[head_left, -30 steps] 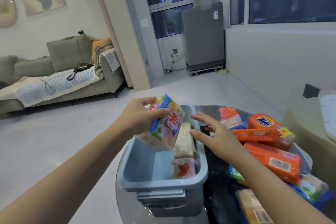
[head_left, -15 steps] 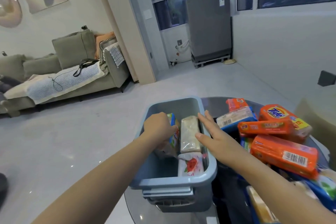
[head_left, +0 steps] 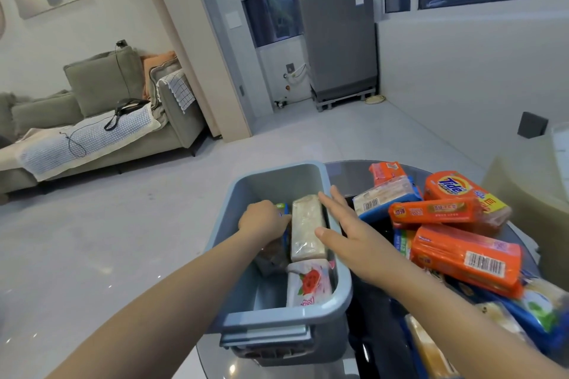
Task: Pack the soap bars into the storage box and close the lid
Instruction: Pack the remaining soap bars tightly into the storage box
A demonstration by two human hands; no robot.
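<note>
A round dark glass worktop point(head_left: 348, 175) stands on a pale grey floor point(head_left: 123, 224), with a grey-green sofa point(head_left: 101, 95) along the left wall and a grey appliance point(head_left: 338, 34) under the windows at the back. On the worktop sits the open blue storage box point(head_left: 277, 184), holding a pale wrapped bar point(head_left: 306, 228) and a rose-printed bar point(head_left: 309, 284), beside a heap of orange soap bars point(head_left: 465, 255) to its right. The left hand point(head_left: 263, 220) is down inside the box, its fingers curled round a green-and-blue soap pack point(head_left: 282, 209), while the right hand point(head_left: 354, 237) hovers flat over the box's right rim, fingers straight and holding nothing.
</note>
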